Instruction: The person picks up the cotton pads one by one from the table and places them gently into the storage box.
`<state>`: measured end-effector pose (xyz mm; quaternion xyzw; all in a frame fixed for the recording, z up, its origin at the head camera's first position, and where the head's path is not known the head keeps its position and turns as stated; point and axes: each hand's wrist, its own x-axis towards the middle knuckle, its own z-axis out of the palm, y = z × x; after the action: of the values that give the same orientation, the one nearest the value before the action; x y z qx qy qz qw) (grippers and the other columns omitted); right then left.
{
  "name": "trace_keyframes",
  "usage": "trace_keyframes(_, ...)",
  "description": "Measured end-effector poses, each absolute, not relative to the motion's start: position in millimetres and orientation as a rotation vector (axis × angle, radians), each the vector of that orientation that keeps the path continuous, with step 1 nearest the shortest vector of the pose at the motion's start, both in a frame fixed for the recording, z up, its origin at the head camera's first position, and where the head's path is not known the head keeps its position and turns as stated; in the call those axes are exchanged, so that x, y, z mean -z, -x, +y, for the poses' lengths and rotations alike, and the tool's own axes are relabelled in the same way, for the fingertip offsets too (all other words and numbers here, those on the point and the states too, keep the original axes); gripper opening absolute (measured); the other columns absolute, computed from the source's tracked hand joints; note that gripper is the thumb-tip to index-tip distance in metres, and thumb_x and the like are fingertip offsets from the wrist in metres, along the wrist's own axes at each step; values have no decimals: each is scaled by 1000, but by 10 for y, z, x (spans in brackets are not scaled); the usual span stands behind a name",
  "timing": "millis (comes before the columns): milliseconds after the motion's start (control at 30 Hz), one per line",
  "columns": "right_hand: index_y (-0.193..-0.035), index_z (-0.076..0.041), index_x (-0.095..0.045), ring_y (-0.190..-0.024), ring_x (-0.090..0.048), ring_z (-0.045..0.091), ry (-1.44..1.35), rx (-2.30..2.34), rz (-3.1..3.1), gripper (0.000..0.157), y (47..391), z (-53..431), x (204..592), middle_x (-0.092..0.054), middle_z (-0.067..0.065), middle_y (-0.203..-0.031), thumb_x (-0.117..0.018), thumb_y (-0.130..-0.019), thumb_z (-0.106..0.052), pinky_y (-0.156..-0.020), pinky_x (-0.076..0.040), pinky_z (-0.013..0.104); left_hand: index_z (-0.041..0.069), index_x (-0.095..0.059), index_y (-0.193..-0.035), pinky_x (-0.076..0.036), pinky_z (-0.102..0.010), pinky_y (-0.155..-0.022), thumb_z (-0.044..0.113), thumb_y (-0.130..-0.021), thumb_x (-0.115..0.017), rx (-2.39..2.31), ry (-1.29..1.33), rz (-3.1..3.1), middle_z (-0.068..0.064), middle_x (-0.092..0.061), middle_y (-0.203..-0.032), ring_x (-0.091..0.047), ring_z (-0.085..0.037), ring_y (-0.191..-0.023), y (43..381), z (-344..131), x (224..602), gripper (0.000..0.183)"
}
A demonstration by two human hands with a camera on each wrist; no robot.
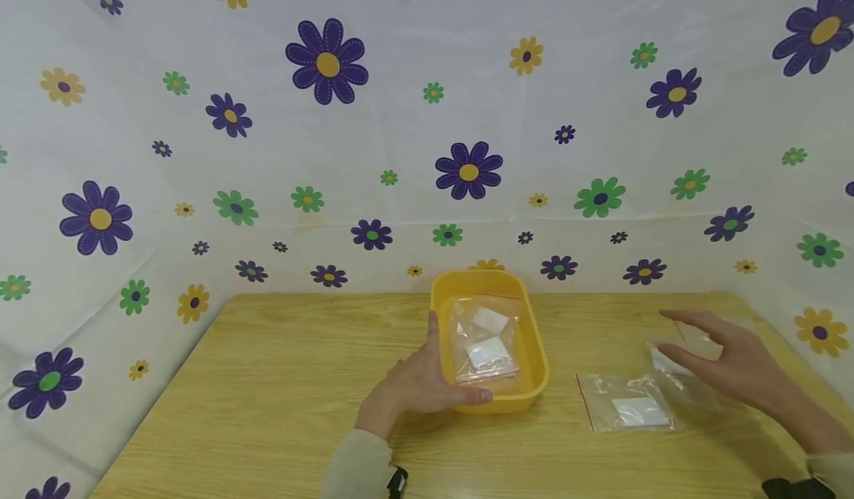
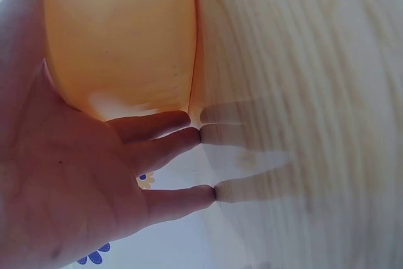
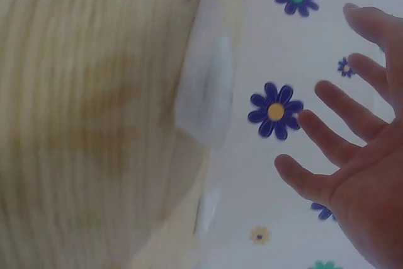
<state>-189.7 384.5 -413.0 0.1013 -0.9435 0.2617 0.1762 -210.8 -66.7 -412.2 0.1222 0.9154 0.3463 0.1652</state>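
A yellow plastic basin stands on the table, with clear zip bags holding white packets inside it. My left hand rests against its near left corner, thumb along the front and fingers along the left side. In the left wrist view the fingers are straight and spread, their tips at the tabletop. My right hand hovers with spread fingers over more clear bags, one with a white packet partly hidden under it. Nearer me lies a red-edged zip bag with a white packet.
The wooden table runs back to a white flowered sheet, which also hangs along both sides. The basin stands close to the sheet at the back. Another clear bag edge shows behind the right hand.
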Motion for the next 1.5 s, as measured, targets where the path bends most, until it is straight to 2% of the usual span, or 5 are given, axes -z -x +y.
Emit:
trace_keyframes(167,-131,-12,-68,-123,-60,15,-269,-738,-2846,44,1879,4004,4175,-66,-3,-139,-77,-92,-30,-85,-50,71,25,21,-162,-35,-67,-118,76,-68,-80,-977,-310,2611,-18,-29,-168,-42,-49,-145,2125,-669,4112,147)
trace_keyframes(300,-130,-6,-68,-121,-52,63,-257,-681,-2970,47,1877,4082,4213,-59,37,-136,-76,-93,-34,-86,-48,74,26,22,-162,-35,-67,-117,75,-68,-81,-986,-294,2607,-18,-29,-168,-42,-49,-145,2112,-679,4124,148)
trace_keyframes(900,-99,-19,-79,-105,-65,51,-363,-496,-2970,23,1859,4194,4405,-74,18,-112,-87,-79,-27,-86,-55,64,25,22,-162,-37,-66,-116,74,-69,-81,-1007,-330,2586,-19,-32,-167,-44,-49,-143,2102,-654,4153,148)
trace_keyframes(1167,-85,-35,-77,-89,-55,-11,-409,-424,-2891,18,1922,4235,4423,-75,-1,-98,-89,-77,-25,-71,-52,23,25,22,-162,-40,-65,-114,74,-68,-81,-1010,-343,2602,-21,-35,-165,-48,-48,-140,2118,-675,4144,149)
trace_keyframes(1500,-81,-37,-76,-88,-50,-19,-390,-490,-2841,23,1876,4239,4448,-69,-24,-91,-90,-75,-19,-71,-48,19,24,22,-162,-37,-67,-116,76,-68,-80,-997,-341,2600,-21,-33,-165,-45,-50,-142,2114,-675,4140,149)
